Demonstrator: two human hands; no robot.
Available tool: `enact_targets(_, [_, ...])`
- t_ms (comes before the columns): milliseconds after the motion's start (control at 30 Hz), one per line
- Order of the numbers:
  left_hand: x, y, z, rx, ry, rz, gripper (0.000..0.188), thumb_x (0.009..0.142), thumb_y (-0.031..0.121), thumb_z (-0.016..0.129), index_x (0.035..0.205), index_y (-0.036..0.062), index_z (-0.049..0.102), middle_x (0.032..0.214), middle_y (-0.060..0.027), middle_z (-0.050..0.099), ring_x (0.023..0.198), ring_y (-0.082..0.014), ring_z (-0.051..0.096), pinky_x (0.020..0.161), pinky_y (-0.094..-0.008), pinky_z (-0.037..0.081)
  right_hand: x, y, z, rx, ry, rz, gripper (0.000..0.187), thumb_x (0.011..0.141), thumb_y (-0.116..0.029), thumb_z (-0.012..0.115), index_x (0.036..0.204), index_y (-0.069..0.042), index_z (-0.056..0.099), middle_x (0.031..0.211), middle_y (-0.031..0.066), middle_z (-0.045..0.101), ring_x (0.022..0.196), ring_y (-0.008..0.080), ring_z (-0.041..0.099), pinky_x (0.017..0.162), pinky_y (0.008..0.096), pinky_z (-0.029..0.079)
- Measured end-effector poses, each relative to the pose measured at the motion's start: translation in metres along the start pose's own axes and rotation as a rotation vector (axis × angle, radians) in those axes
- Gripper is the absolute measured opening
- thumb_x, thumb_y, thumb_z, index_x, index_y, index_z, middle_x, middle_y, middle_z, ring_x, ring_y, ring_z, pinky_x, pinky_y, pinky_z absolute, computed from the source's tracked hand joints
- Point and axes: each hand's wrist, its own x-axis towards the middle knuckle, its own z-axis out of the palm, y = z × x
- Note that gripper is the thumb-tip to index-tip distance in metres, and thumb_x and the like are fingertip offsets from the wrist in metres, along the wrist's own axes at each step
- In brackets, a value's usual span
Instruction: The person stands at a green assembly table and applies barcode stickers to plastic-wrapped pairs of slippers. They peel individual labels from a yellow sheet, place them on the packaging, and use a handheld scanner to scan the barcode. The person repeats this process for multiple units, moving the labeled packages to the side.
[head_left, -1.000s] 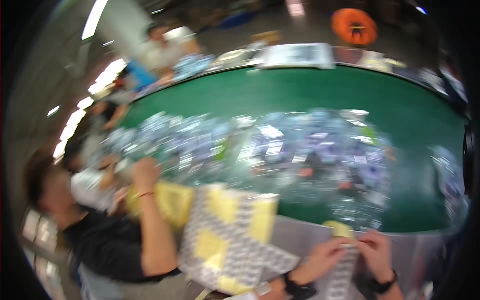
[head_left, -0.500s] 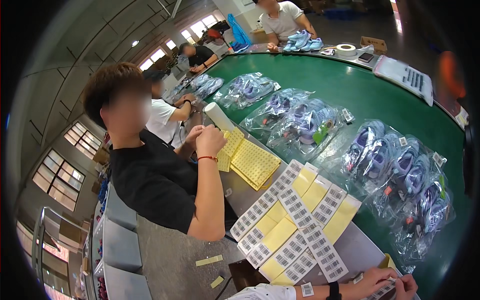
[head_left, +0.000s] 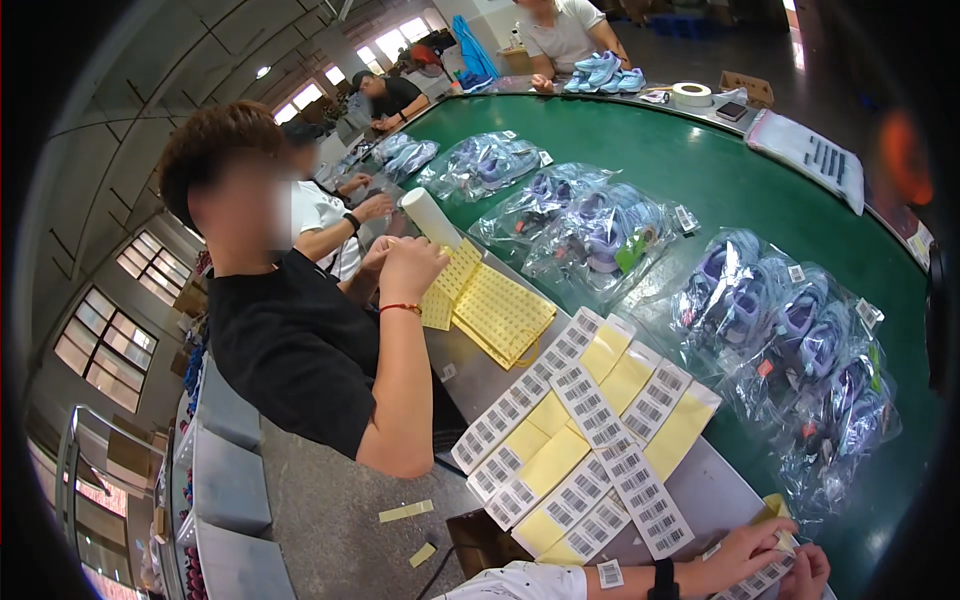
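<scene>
My left hand (head_left: 742, 556) is at the lower right, with a white sleeve and a black wristband on its arm. Its fingers are closed in a pinch at the upper end of a strip of barcode labels (head_left: 762, 582). Close beside it my right hand (head_left: 808, 574), partly cut off by the lower edge, has its fingers closed on the same strip. One barcode sticker (head_left: 610, 573) sits on my left sleeve, another near the wrist. Left of my hands, overlapping barcode label sheets (head_left: 640, 490) lie on the grey table, some with yellow backing bared.
Several clear bags of light blue and purple shoes (head_left: 735, 290) line the green conveyor belt (head_left: 660, 130). At left a co-worker in black (head_left: 290, 345) handles yellow label sheets (head_left: 505, 310) beside a white roll (head_left: 432, 217). More people sit farther off.
The view has shifted slightly, so the scene sits a little farther left. My left fingers have moved up slightly at the strip's end. A farther co-worker's hands have moved.
</scene>
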Motion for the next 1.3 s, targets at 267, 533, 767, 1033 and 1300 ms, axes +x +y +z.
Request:
enact_targets(267, [0.006, -0.011, 0.002, -0.024, 0.002, 0.114, 0.015, 0.084, 0.008, 0.061, 0.097, 0.0016, 0.055, 0.060, -0.0127, 0.047, 0.054, -0.0245, 0.048, 0.053, -0.0356, 0.037, -0.009, -0.024, 0.031, -0.270, 0.007, -0.199, 0.010, 0.090, -0.004, 0.059, 0.095, 0.005, 0.063, 0.090, 0.0046, 0.062, 0.083, 0.0129, 0.056, 0.080, 0.0258, 0.044])
enact_targets(533, [0.000, -0.014, -0.001, -0.039, -0.042, 0.172, 0.018, 0.087, 0.009, 0.060, 0.103, 0.0019, 0.058, 0.072, -0.0146, 0.058, 0.061, -0.0257, 0.057, 0.058, -0.0345, 0.044, -0.018, -0.020, 0.033, -0.586, -0.010, -0.335, 0.007, 0.089, -0.004, 0.060, 0.091, 0.003, 0.062, 0.085, 0.0063, 0.058, 0.078, 0.0147, 0.053, 0.075, 0.0261, 0.044])
enact_targets(767, [0.001, 0.004, -0.024, 0.153, -0.109, -0.065, 0.028, 0.090, 0.013, 0.059, 0.117, 0.0038, 0.059, 0.099, -0.0124, 0.066, 0.084, -0.0272, 0.065, 0.076, -0.0340, 0.051, -0.001, -0.003, 0.043, -0.852, 0.185, -0.755, 0.012, 0.067, -0.005, 0.068, 0.079, -0.001, 0.064, 0.081, 0.0142, 0.054, 0.075, 0.0281, 0.055, 0.066, 0.0357, 0.043])
enact_targets(1033, [0.008, -0.006, -0.009, -0.159, -0.090, -0.261, 0.044, 0.086, -0.006, 0.059, 0.128, -0.0041, 0.046, 0.112, -0.0179, 0.063, 0.096, -0.0168, 0.065, 0.079, -0.0242, 0.052, 0.029, -0.065, -0.001, -0.221, 0.263, -0.697, 0.013, 0.083, -0.008, 0.067, 0.094, -0.002, 0.065, 0.096, 0.0095, 0.061, 0.086, 0.0175, 0.060, 0.075, 0.0295, 0.049])
enact_targets(1300, [0.006, 0.001, -0.007, -0.147, -0.064, -0.230, 0.044, 0.087, -0.006, 0.059, 0.128, -0.0079, 0.043, 0.112, -0.0203, 0.062, 0.096, -0.0183, 0.065, 0.080, -0.0239, 0.052, 0.230, -0.075, -0.021, 0.279, 0.209, -0.174, 0.081, 0.089, -0.037, 0.064, 0.147, -0.011, 0.014, 0.117, 0.0220, 0.053, 0.106, 0.0272, 0.055, 0.090, 0.0445, 0.046])
